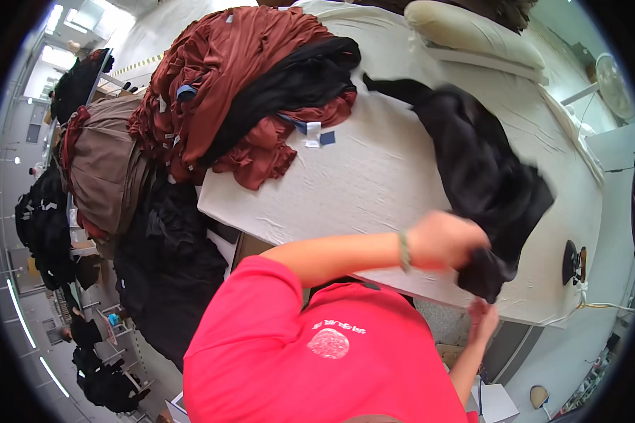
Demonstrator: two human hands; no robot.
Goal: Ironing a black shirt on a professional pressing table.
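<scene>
A black garment [473,148] stretches over the right half of the white-covered table [360,183], crumpled and smeared by motion, with one narrow end trailing toward the far side. My left arm crosses my body to the right. Its hand [448,241] is blurred but curled closed on the garment's near part. Lower down, at the table's front edge, my right hand [482,321] has its fingers closed at the garment's bottom end; part of that grip is hidden by the cloth.
A large heap of rust-red garments [219,77] with a black piece [282,84] across it covers the table's far left. Labels [314,134] show beside it. A cream padded board [473,35] lies at the far right. A black iron [570,262] stands by the right edge near a cord [607,306].
</scene>
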